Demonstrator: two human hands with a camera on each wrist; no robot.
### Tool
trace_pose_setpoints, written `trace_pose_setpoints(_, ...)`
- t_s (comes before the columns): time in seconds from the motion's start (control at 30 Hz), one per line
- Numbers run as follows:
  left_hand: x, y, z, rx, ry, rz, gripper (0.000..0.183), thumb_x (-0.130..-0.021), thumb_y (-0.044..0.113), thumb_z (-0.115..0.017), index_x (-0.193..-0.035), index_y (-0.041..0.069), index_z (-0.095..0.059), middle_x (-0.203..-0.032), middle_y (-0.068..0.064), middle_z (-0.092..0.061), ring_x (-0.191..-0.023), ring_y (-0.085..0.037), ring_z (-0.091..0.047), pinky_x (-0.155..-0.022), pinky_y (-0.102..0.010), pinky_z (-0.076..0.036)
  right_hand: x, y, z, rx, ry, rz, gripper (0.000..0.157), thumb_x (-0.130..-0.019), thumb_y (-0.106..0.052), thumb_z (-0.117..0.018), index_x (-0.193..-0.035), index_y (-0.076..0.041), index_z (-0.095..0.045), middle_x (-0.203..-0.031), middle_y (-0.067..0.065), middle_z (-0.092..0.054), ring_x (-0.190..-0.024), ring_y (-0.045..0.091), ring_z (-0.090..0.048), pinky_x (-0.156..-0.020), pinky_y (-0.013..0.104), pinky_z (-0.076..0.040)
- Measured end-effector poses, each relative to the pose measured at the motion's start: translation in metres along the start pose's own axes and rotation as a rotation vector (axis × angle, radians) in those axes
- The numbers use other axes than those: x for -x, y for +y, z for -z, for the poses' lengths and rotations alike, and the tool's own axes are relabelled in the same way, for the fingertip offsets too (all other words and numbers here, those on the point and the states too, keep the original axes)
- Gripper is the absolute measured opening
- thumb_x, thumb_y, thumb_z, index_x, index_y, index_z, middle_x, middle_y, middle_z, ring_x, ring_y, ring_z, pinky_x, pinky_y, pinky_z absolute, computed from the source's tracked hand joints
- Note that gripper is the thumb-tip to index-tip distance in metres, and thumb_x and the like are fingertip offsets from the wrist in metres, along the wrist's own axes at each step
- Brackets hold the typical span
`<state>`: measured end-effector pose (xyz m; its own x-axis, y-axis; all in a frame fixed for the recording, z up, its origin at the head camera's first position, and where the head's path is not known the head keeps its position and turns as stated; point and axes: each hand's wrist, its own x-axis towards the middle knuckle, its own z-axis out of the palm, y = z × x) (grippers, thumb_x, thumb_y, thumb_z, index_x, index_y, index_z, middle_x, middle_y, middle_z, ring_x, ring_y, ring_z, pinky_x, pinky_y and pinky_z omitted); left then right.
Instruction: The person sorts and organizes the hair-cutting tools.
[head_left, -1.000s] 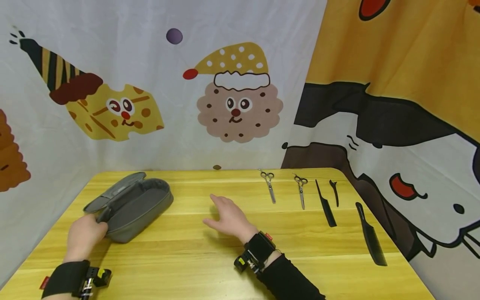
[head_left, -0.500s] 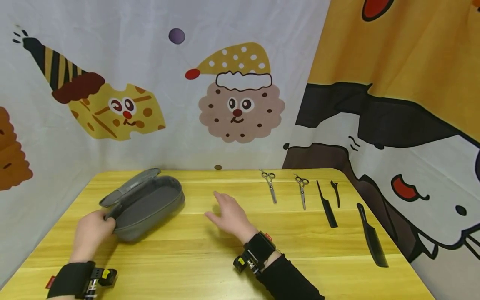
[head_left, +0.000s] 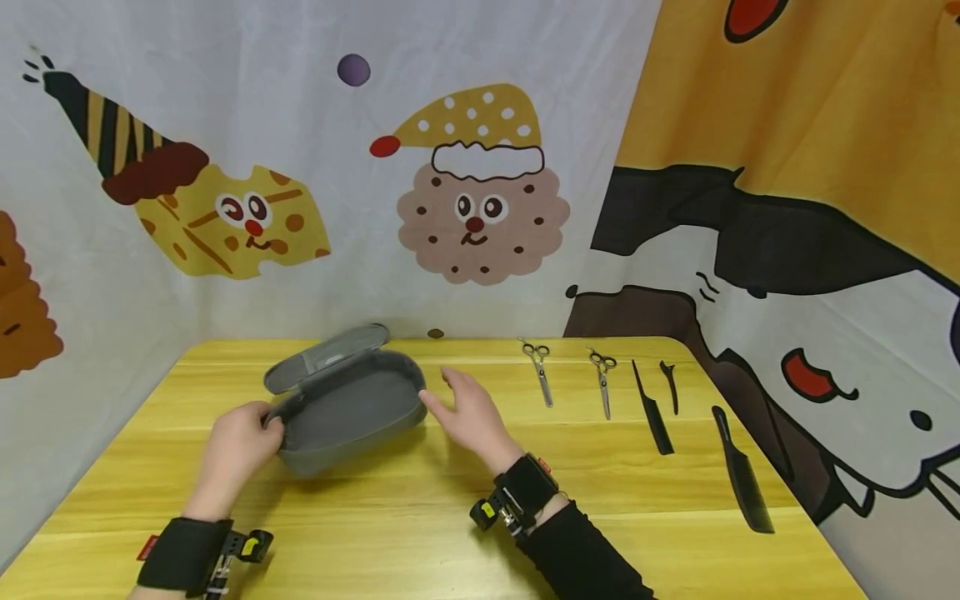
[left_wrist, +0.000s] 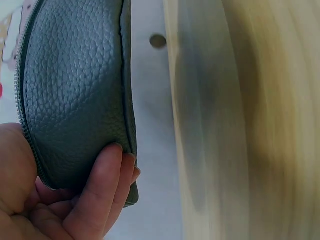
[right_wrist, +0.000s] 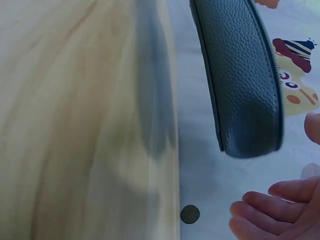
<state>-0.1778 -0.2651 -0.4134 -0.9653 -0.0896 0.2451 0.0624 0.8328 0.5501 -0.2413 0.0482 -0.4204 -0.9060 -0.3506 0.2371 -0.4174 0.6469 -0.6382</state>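
A grey zippered case [head_left: 348,408] with its lid flipped up hangs over the left half of the table. My left hand [head_left: 238,446] grips its near left end, thumb at the rim and fingers under the base in the left wrist view. Beside the case's right end is my right hand [head_left: 474,415], its fingers extended and thumb close to the rim. The right wrist view shows a gap between those fingers and the pebbled wall of the case [right_wrist: 242,80]. Inside, the visible part of the case holds nothing.
On the right of the wooden table [head_left: 450,533] lie thinning scissors [head_left: 539,372], haircutting scissors [head_left: 603,382], a rat-tail comb [head_left: 653,410], a hair clip [head_left: 670,386] and a large handled comb [head_left: 742,471]. A printed curtain [head_left: 472,50] stands behind the table.
My left hand has carried the open case rightward from the table's left side toward my right hand. The right hand has shifted slightly right. The scissors, combs and clip stay put.
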Motion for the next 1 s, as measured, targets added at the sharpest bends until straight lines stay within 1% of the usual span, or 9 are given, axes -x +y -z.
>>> trace_pose_setpoints(0.1, -0.002, 0.012, -0.006, 0.005, 0.006, -0.035, 0.031, -0.092, 0.003, -0.053, -0.064, 0.010, -0.041, -0.056, -0.002, -0.034, -0.050, -0.018, -0.034, -0.051, -0.031, -0.026, 0.001, 0.001, 0.005, -0.031, 0.008, 0.018, 0.061, -0.102, -0.043, -0.052, -0.145, 0.000, -0.046, -0.136, 0.020, -0.056, -0.121, 0.033, -0.056, -0.100, 0.045, -0.047)
trace_pose_setpoints(0.17, -0.003, 0.018, -0.010, 0.008, 0.006, -0.054, 0.031, -0.091, 0.002, -0.053, -0.064, 0.009, -0.041, -0.056, -0.003, -0.035, -0.050, -0.018, -0.034, -0.051, -0.031, -0.027, 0.002, 0.003, 0.008, -0.037, 0.015, 0.041, 0.054, -0.103, -0.038, -0.053, -0.141, -0.001, -0.051, -0.130, 0.018, -0.060, -0.113, 0.030, -0.061, -0.094, 0.042, -0.051)
trace_pose_setpoints(0.3, -0.005, 0.029, -0.020, 0.021, 0.008, -0.081, 0.029, -0.091, 0.001, -0.055, -0.065, 0.009, -0.044, -0.056, -0.003, -0.037, -0.050, -0.018, -0.036, -0.050, -0.031, -0.029, 0.007, 0.009, 0.013, 0.011, 0.051, 0.070, 0.037, -0.102, -0.027, -0.056, -0.130, -0.003, -0.062, -0.115, 0.014, -0.067, -0.097, 0.024, -0.066, -0.082, 0.036, -0.055)
trace_pose_setpoints(0.47, -0.005, 0.043, -0.030, 0.041, 0.009, -0.110, 0.031, -0.091, 0.000, -0.057, -0.065, 0.009, -0.044, -0.056, -0.003, -0.036, -0.049, -0.017, -0.036, -0.049, -0.030, -0.029, 0.015, 0.018, 0.024, 0.063, 0.087, 0.070, 0.018, -0.099, -0.016, -0.060, -0.108, -0.005, -0.070, -0.090, 0.007, -0.067, -0.072, 0.018, -0.059, -0.065, 0.033, -0.049)
trace_pose_setpoints(0.57, -0.006, 0.051, -0.037, 0.057, 0.003, -0.128, 0.032, -0.091, 0.000, -0.058, -0.065, 0.009, -0.044, -0.056, -0.002, -0.036, -0.049, -0.017, -0.036, -0.049, -0.030, -0.030, 0.022, 0.025, 0.033, 0.074, 0.092, 0.064, 0.009, -0.097, -0.014, -0.062, -0.094, -0.009, -0.068, -0.079, 0.001, -0.062, -0.065, 0.014, -0.054, -0.060, 0.030, -0.045)
trace_pose_setpoints(0.7, -0.008, 0.061, -0.047, 0.079, -0.022, -0.143, 0.032, -0.092, 0.000, -0.059, -0.065, 0.009, -0.045, -0.056, -0.002, -0.036, -0.049, -0.016, -0.037, -0.049, -0.030, -0.031, 0.032, 0.032, 0.043, 0.103, 0.101, 0.046, 0.011, -0.096, -0.013, -0.065, -0.085, -0.014, -0.064, -0.073, -0.005, -0.056, -0.062, 0.011, -0.051, -0.059, 0.030, -0.043)
trace_pose_setpoints(0.8, -0.009, 0.067, -0.057, 0.099, -0.045, -0.144, 0.032, -0.092, 0.000, -0.060, -0.065, 0.009, -0.046, -0.057, -0.002, -0.037, -0.049, -0.016, -0.038, -0.050, -0.030, -0.031, 0.040, 0.038, 0.051, 0.137, 0.094, 0.037, 0.017, -0.096, -0.014, -0.066, -0.079, -0.015, -0.061, -0.066, -0.006, -0.051, -0.057, 0.011, -0.045, -0.056, 0.029, -0.038)
trace_pose_setpoints(0.9, -0.009, 0.073, -0.067, 0.116, -0.066, -0.146, 0.030, -0.092, 0.000, -0.062, -0.066, 0.009, -0.049, -0.057, -0.002, -0.039, -0.050, -0.015, -0.039, -0.050, -0.029, -0.032, 0.047, 0.044, 0.060, 0.165, 0.087, 0.016, 0.016, -0.094, -0.014, -0.068, -0.079, -0.014, -0.063, -0.065, -0.007, -0.052, -0.056, 0.010, -0.044, -0.056, 0.028, -0.037)
trace_pose_setpoints(1.0, -0.010, 0.078, -0.076, 0.122, -0.076, -0.153, 0.028, -0.091, 0.000, -0.063, -0.067, 0.008, -0.052, -0.057, -0.002, -0.041, -0.050, -0.015, -0.040, -0.050, -0.029, -0.033, 0.052, 0.048, 0.067, 0.173, 0.079, -0.001, 0.009, -0.092, -0.012, -0.069, -0.083, -0.011, -0.068, -0.070, -0.006, -0.058, -0.059, 0.008, -0.049, -0.058, 0.030, -0.043)
